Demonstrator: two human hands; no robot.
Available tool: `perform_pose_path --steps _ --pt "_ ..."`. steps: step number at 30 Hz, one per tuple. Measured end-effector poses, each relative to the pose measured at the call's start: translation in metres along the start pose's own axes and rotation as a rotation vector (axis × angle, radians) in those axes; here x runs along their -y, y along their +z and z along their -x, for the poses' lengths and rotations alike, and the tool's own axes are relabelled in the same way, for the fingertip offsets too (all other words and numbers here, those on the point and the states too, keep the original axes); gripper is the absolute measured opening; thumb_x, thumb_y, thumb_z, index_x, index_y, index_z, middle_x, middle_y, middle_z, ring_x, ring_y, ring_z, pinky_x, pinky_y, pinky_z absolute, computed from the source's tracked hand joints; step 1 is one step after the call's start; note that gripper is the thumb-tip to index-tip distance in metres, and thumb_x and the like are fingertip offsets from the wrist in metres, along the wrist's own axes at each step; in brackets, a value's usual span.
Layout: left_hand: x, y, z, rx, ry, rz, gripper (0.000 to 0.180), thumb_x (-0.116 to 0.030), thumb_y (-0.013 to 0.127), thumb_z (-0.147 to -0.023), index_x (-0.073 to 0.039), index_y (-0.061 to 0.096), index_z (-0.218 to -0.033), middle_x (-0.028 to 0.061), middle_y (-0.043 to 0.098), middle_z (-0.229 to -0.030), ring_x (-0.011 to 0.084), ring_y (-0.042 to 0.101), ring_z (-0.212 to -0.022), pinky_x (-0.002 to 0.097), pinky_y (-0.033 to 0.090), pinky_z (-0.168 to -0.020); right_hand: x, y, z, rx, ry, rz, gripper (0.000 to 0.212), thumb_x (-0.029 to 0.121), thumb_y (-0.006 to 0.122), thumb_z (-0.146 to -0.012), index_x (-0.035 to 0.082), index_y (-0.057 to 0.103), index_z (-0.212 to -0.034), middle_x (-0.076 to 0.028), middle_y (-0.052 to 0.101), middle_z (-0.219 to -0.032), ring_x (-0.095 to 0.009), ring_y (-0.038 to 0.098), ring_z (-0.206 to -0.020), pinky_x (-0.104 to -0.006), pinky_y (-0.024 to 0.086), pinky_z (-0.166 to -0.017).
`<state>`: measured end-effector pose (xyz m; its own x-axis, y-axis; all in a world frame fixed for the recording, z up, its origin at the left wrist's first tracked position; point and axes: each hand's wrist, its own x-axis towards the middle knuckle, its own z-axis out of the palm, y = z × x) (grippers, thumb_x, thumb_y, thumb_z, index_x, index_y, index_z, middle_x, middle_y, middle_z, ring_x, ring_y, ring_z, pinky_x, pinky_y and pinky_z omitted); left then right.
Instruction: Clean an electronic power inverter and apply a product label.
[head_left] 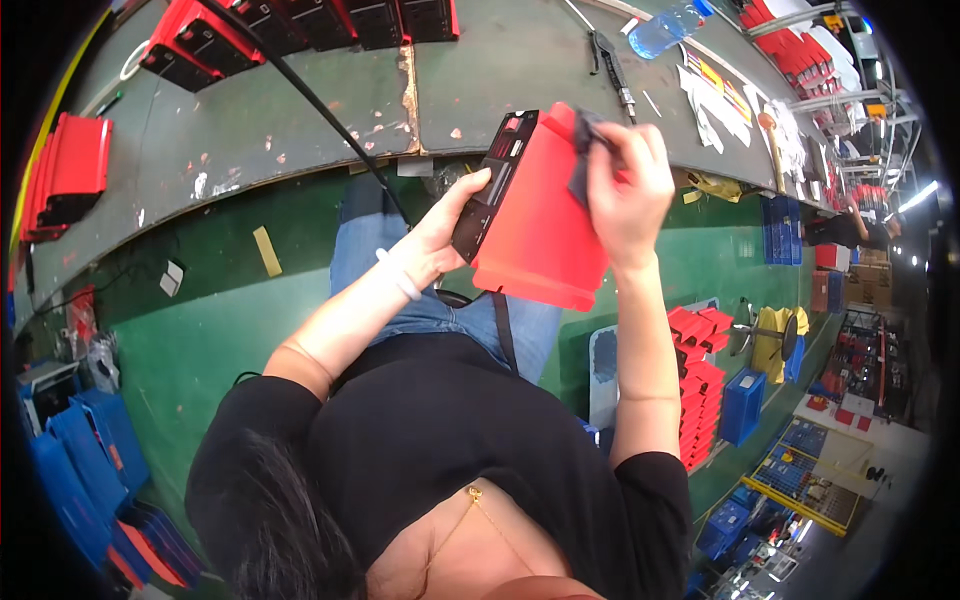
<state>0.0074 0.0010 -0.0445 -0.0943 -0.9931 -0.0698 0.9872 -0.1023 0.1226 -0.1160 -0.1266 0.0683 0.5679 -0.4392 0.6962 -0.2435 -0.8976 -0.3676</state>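
A red metal casing point(545, 215) with a black end panel point(497, 185) is held up over my lap, tilted, in front of the workbench edge. My left hand point(450, 225) grips it at the black panel, thumb on the face and the other fingers hidden beneath. In my right hand point(632, 185) is a bunched dark cloth point(582, 165), pinched and pressed against the casing's right edge near its far corner. The fingers of that hand are curled around the cloth, which hides part of the red edge.
Along the grey-green workbench point(300, 150) stand more red-and-black casings point(365, 25) and, at left, red ones point(75, 170). An air blow gun point(612, 70), a water bottle point(668, 30) and label sheets point(715, 100) lie at right. A black rod point(310, 95) crosses the bench. Red parts point(700, 390) are stacked on the right.
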Motion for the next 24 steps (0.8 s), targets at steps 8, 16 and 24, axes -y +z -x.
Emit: perform_pose_path --steps 8,16,24 --pt "-0.003 0.008 0.001 0.068 -0.047 0.021 0.038 -0.033 0.054 -0.089 -0.005 0.057 -0.114 0.0084 0.064 -0.106 0.0175 0.063 -0.093 0.0325 0.051 -0.084 -0.075 -0.068 0.085 0.131 0.604 0.103 0.010 0.000 0.057 -0.084 0.000 0.058 -0.093 -0.006 0.058 -0.085 -0.014 0.056 -0.072 -0.0258 0.046 -0.062" --pt "0.010 0.035 -0.013 0.003 0.020 -0.067 0.036 -0.034 0.054 -0.089 -0.007 0.058 -0.113 0.0066 0.065 -0.104 0.0156 0.064 -0.091 0.0312 0.051 -0.082 0.000 -0.074 0.096 0.054 0.684 -0.596 0.029 0.009 0.055 -0.087 0.001 0.048 -0.114 -0.007 0.055 -0.095 -0.015 0.058 -0.083 -0.0258 0.048 -0.079" --pt "0.030 0.060 -0.016 -0.168 0.228 -0.084 0.039 -0.035 0.049 -0.092 -0.007 0.051 -0.119 0.0082 0.062 -0.109 0.0165 0.062 -0.096 0.0321 0.051 -0.085 0.028 -0.019 0.081 0.188 0.032 0.281 0.086 0.013 0.086 -0.047 0.007 0.047 -0.123 -0.012 0.044 -0.104 -0.029 0.048 -0.094 -0.0386 0.044 -0.081"
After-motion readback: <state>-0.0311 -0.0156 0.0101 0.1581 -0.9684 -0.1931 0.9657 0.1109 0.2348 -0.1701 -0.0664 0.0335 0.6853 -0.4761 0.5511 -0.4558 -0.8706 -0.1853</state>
